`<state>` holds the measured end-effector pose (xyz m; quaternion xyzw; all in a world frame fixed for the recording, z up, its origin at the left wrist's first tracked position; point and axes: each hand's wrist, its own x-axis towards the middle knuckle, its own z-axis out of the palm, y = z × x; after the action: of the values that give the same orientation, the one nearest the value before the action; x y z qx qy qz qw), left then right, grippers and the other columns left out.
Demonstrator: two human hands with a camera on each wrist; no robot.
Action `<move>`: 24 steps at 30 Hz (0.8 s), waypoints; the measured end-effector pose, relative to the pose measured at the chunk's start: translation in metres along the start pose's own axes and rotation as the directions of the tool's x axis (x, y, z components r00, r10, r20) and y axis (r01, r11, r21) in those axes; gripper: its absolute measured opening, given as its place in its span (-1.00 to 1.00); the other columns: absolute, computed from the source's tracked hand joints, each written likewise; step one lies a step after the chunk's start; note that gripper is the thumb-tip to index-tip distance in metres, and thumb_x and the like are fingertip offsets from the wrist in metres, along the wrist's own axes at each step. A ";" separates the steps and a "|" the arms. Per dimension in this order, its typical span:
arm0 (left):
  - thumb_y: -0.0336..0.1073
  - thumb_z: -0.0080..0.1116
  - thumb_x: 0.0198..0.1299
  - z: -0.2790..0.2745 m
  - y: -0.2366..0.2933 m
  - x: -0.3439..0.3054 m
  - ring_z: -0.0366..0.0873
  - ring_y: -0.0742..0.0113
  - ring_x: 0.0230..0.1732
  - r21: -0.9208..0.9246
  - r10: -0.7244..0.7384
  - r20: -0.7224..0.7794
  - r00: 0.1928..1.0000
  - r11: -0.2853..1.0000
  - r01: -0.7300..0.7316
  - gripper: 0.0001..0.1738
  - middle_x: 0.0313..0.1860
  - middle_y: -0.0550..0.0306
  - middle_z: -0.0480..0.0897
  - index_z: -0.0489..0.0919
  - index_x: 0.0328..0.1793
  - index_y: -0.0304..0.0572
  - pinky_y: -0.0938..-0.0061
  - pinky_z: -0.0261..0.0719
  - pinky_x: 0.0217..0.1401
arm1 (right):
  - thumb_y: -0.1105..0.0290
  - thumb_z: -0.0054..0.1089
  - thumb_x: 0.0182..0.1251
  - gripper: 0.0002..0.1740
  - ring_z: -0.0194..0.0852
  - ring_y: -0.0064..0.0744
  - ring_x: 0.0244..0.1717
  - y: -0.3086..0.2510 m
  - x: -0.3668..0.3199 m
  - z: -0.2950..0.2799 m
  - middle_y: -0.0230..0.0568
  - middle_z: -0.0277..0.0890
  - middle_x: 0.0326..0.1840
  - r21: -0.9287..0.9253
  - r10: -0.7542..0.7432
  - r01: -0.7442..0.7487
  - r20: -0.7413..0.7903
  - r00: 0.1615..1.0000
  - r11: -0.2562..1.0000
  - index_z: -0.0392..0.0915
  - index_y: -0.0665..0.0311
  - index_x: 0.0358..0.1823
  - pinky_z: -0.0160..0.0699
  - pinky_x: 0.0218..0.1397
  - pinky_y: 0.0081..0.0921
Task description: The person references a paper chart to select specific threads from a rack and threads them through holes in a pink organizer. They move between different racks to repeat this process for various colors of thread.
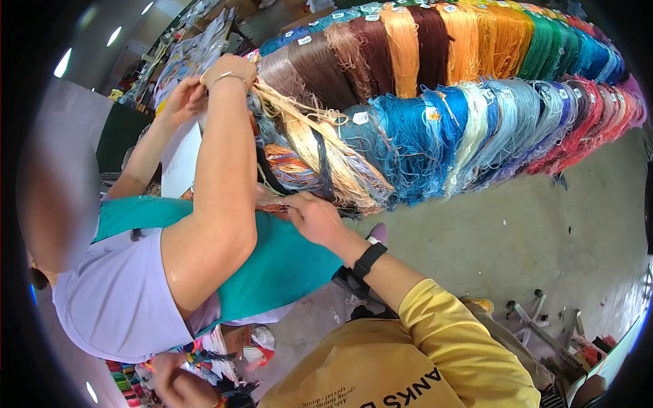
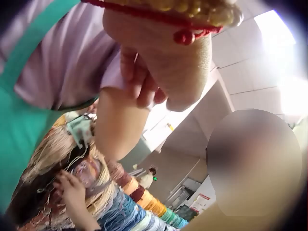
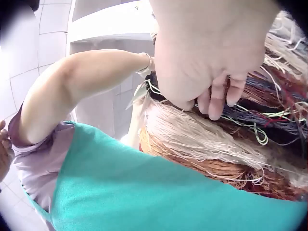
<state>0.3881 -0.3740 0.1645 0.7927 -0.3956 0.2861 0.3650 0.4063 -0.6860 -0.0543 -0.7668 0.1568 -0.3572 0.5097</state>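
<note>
My right hand point(image 1: 316, 217) reaches to the thread bundles at the near end of the rack. In the right wrist view its fingers point(image 3: 216, 103) lie on dark bluish strands beside a pale cream hank point(image 3: 187, 130), with a brown hank point(image 3: 207, 171) below. Down at the lower left, my left hand point(image 1: 180, 384) hangs loosely curled beside the other person's lavender sleeve, holding nothing visible. That person, in a teal apron point(image 1: 279, 265), has both hands raised at the top of a cream hank point(image 1: 299, 129), near a white sheet point(image 1: 180, 160).
Two long rows of coloured thread hanks point(image 1: 415, 136) with white tags run off to the right. A metal stand point(image 1: 537, 326) rests on the floor at the lower right. More coloured bundles point(image 1: 129, 381) lie at the lower left, near a plastic bag point(image 1: 262, 338).
</note>
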 end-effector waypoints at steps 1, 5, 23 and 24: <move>-0.48 -0.15 0.04 0.021 0.025 0.007 0.47 0.18 -0.23 0.113 -0.085 0.269 0.959 0.992 0.056 -0.77 -0.33 -0.05 0.53 0.48 -0.20 -0.41 0.39 0.39 -0.06 | 0.41 0.01 0.16 -0.85 0.48 -0.01 -0.38 0.002 0.002 0.002 -0.09 0.49 -0.34 0.015 0.014 -0.013 -0.055 0.998 1.000 0.47 0.24 -0.25 0.47 -0.33 -0.21; -0.48 0.13 -0.05 0.081 0.033 0.008 0.49 0.16 -0.41 0.051 -0.216 0.717 0.663 0.965 0.259 -0.84 -0.43 -0.03 0.55 0.56 -0.28 -0.28 0.42 0.44 -0.29 | 0.41 0.01 0.18 -0.80 0.49 -0.04 -0.47 0.004 0.004 -0.007 -0.09 0.50 -0.46 0.035 0.186 -0.184 -0.084 0.979 0.982 0.41 0.19 -0.15 0.44 -0.40 -0.22; -0.33 0.19 0.03 0.329 -0.040 0.027 0.22 0.52 -0.50 -0.318 -0.544 0.344 0.766 0.700 0.640 -0.77 -0.57 0.30 0.34 0.39 -0.47 -0.29 0.55 0.21 -0.47 | 0.40 0.07 0.11 -0.90 0.51 -0.09 -0.43 -0.013 -0.001 -0.015 -0.12 0.51 -0.43 -0.059 0.080 -0.089 -0.133 0.988 0.994 0.48 0.20 -0.33 0.45 -0.41 -0.26; -0.34 0.18 0.03 0.325 -0.040 0.028 0.22 0.52 -0.51 -0.319 -0.552 0.346 0.759 0.691 0.649 -0.77 -0.57 0.30 0.34 0.38 -0.49 -0.28 0.55 0.22 -0.47 | 0.41 0.08 0.11 -0.89 0.50 -0.12 -0.45 -0.016 0.000 -0.017 -0.15 0.50 -0.46 0.004 0.153 -0.154 -0.126 0.980 0.988 0.48 0.19 -0.30 0.45 -0.43 -0.31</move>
<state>0.4896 -0.6306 -0.0141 0.8071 -0.2028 -0.0329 0.5535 0.3923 -0.6910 -0.0359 -0.7298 0.2484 -0.3640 0.5227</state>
